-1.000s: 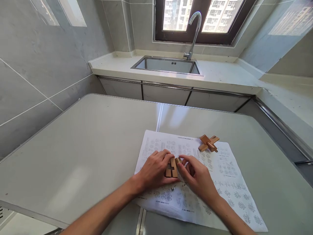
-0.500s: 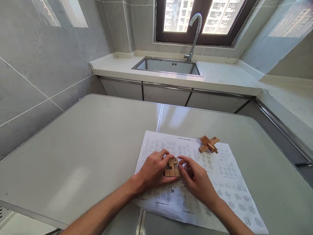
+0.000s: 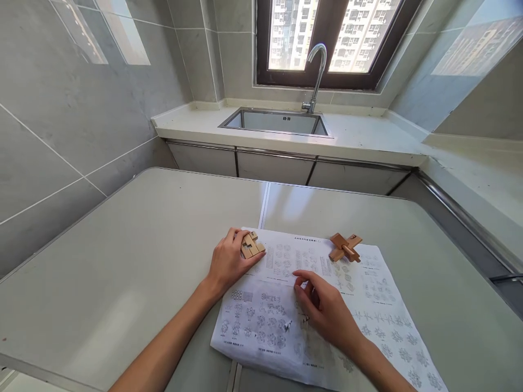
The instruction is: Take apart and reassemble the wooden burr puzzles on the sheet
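My left hand grips a flat, squarish wooden block puzzle between thumb and fingers, at the upper left edge of a printed instruction sheet. The puzzle is made of several light wood pieces fitted together, with a small gap in its middle and a dark mark on its top piece. Over the middle of the sheet, my right hand is loosely curled, thumb and forefinger apart, with nothing visible in it. A cross-shaped assembly of wooden puzzle pieces lies on the sheet's upper right part, apart from both hands.
A pale table with a seam down its middle carries the sheet. Behind it stands a counter with a sink and a tall faucet below a window. A grey tiled wall borders the left side.
My left hand has carried the wooden block puzzle up and left, away from my right hand. My right hand has let go of the puzzle and stays over the sheet. The view has tilted slightly up.
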{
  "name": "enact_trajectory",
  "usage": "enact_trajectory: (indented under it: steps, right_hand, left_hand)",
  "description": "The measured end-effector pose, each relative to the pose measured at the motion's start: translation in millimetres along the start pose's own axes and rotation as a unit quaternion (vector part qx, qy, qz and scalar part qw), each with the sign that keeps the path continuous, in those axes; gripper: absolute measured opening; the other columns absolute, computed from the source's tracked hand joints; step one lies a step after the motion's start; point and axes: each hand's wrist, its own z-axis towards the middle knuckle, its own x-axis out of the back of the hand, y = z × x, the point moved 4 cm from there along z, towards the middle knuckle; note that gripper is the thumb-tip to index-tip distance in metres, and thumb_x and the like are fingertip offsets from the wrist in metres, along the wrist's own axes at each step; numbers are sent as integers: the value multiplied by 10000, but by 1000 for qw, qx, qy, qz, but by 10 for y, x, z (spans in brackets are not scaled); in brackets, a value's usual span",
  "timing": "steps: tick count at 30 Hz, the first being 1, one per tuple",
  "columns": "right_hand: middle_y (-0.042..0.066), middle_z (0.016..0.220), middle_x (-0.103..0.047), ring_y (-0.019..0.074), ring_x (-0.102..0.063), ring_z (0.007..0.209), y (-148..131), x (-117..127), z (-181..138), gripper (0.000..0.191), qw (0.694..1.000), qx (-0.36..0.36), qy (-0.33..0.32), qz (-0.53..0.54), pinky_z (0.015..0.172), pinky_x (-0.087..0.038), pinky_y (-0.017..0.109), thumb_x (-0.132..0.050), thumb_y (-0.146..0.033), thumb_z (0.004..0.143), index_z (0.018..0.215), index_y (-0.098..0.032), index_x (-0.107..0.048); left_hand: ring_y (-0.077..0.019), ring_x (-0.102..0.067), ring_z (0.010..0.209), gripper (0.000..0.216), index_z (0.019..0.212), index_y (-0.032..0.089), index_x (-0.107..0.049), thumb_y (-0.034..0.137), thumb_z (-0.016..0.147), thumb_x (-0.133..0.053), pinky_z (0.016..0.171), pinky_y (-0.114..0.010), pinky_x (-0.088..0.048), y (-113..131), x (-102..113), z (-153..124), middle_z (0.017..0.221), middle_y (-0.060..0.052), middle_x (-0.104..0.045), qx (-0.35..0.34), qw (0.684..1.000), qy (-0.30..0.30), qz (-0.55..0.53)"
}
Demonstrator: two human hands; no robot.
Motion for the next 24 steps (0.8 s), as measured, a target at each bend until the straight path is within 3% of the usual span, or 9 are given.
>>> enact_trajectory:
  steps: [13, 19, 21, 24]
  right_hand:
    - [45, 909, -723, 173, -586, 599, -47, 16, 37, 209, 1000, 1, -7, -8, 587, -515, 317, -495, -342, 1081, 1184, -238, -645]
    - [48, 897, -719, 179, -585, 606, -42, 9, 46, 214, 1000, -1, -15, -3, 585, -506, 317, -489, -348, 1087, 1184, -239, -645]
    - [48, 916, -721, 180, -588, 612, -37, 5, 49, 217, 1000, -2, -20, 1, 589, -509, 316, -478, -346, 1091, 1187, -243, -643]
    - [41, 916, -718, 178, -589, 617, -29, 1, 57, 222, 1000, -5, -23, 4, 602, -514, 315, -472, -344, 1093, 1185, -245, -647]
  left_hand:
    - [-255, -732, 914, 527, 1255, 228, -613, 584, 891, -752, 805, -387, -592, -43, 36, 13, 1190, -70, -674, 2, 999, 26, 36]
    - [-251, -753, 853, 599, 1308, 211, -568, 613, 898, -740, 718, -383, -606, 25, 94, -29, 1334, -125, -613, -3, 996, 54, 77]
    - [-220, -741, 795, 567, 1335, 216, -548, 585, 936, -708, 655, -352, -592, 109, 134, -61, 1343, -135, -601, -22, 994, 80, 75]
    - [-176, -730, 798, 324, 1277, 230, -562, 434, 1029, -607, 615, -274, -553, 321, 156, -146, 1244, -106, -636, -106, 989, 106, 21]
